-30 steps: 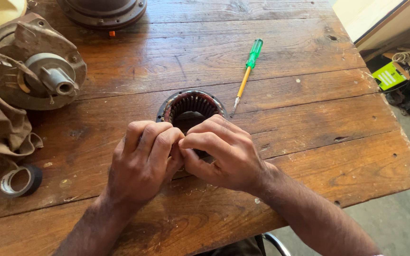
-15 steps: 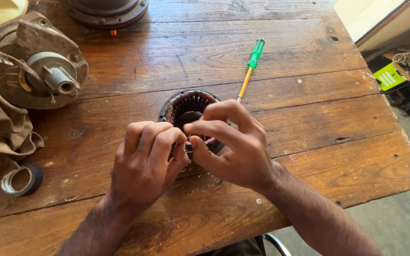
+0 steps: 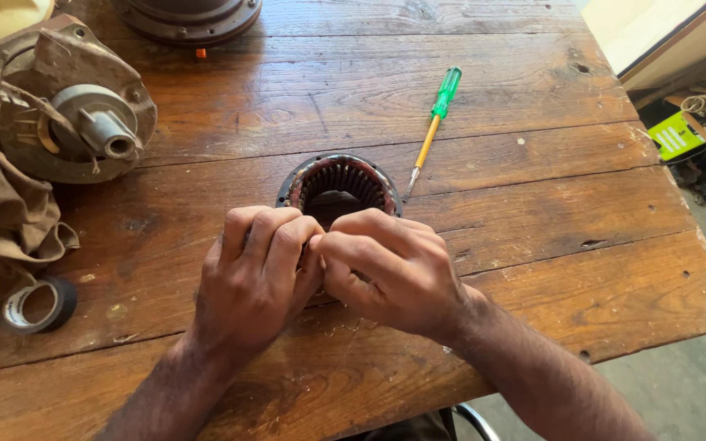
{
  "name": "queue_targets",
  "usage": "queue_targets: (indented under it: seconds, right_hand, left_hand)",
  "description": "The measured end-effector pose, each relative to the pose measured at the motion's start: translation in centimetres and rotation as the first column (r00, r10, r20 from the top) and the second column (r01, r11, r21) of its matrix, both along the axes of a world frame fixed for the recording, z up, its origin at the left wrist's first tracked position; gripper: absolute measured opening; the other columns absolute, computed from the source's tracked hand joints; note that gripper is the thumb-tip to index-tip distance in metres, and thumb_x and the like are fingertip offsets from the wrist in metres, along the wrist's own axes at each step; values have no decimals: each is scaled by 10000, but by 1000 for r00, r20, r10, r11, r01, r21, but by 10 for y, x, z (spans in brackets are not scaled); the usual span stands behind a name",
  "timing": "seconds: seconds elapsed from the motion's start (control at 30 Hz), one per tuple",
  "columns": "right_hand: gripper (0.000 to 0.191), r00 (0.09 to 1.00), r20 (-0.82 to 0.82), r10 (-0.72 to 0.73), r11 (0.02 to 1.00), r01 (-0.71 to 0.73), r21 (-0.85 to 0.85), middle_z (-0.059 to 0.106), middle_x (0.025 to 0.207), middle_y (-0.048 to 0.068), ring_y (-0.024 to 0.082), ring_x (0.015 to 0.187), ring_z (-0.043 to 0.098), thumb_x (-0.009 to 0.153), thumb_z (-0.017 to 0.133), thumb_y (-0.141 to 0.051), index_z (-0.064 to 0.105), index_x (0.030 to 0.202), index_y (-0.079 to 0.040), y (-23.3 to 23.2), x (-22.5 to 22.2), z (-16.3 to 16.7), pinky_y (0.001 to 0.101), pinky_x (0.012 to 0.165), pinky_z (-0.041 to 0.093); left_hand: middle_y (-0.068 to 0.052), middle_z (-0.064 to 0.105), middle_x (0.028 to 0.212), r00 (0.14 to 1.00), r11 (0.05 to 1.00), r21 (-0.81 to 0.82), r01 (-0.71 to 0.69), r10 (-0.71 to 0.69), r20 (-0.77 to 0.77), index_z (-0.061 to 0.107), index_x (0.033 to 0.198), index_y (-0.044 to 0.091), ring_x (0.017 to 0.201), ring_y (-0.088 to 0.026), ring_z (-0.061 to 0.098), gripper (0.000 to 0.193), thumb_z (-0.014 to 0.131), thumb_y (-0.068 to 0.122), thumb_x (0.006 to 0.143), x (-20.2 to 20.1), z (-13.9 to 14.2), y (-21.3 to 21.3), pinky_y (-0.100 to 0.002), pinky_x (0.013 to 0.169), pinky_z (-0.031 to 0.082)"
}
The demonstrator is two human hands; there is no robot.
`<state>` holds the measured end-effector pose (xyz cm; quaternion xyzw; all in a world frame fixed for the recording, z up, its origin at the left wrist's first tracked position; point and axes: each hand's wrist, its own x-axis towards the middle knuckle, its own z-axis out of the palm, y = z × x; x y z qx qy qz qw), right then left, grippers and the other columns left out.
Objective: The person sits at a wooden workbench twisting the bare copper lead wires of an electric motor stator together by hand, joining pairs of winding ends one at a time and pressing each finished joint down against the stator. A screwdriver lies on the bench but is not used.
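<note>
A: Quick pass. We see both hands curled together at the near rim of the round motor stator (image 3: 338, 186), which stands open-end up on the wooden table (image 3: 533, 204).

B: Agreed. Left hand (image 3: 256, 273) clenched, fingers folded toward the stator rim. Right hand (image 3: 390, 269) also curled, fingertips pressed against the left's. We can't tell what, if anything, sits pinched between them; the knuckles hide it.

A: Stator is mid-table, touching both hands at its near edge. Dark slots ring its inside.

B: Screwdriver (image 3: 432, 129) with green handle and yellow shaft lies just right of the stator, tip near its rim, apart from the hands.

A: Left side: grey motor end housing (image 3: 75, 114) with a stub shaft, brown cloth (image 3: 2, 220) below it, black tape roll (image 3: 38, 305) with a white inner core near the table edge.

B: Packages and labels: we log a bright green flat packet (image 3: 674, 135) on the floor past the right edge, rectangular, with white markings too small to read. Clutter surrounds it.

A: Round dark metal part (image 3: 189, 16) at the top edge, cropped.
</note>
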<state>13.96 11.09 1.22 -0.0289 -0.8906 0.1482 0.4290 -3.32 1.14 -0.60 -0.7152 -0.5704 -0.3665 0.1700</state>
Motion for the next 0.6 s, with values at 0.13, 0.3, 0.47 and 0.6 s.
queue_targets:
  seconds: [0.13,0.3,0.47,0.6]
  right_hand:
    - [244,998,17,-58,998,59,-36,714,1043,107,173,866,747,934,764,-7,658,1152,-36,-1,-1,0,303,742,652]
    - [273,998,20,-62,990,64,-122,724,1072,117,168,878,765,939,751,-12,633,1184,-45,0,0,-1,295,762,668]
    - [300,998,16,-61,991,62,-114,714,1085,101,156,888,762,956,766,-22,603,1205,-57,1,1,-3,282,759,664]
    - [328,999,45,-24,983,32,-179,726,1102,113,125,829,765,938,780,-35,598,1210,-49,2,3,-4,261,722,665]
  left_hand:
    - [-119,631,1086,1000,1000,17,3,-3,6,635,1120,14,1048,-297,597,277,785,133,920,0,-1,-1,-404,830,562]
    - [-100,639,1083,999,999,24,33,-33,9,639,1086,38,1038,-286,600,249,793,105,903,1,-1,-2,-396,829,565]
    - [-99,643,1088,998,999,32,39,-38,-52,645,1094,24,1040,-270,597,249,790,135,925,-2,0,-1,-387,853,574]
    - [-103,652,1097,993,998,26,56,-53,-103,655,1109,11,1045,-262,598,267,784,163,930,-5,2,-2,-388,876,578]
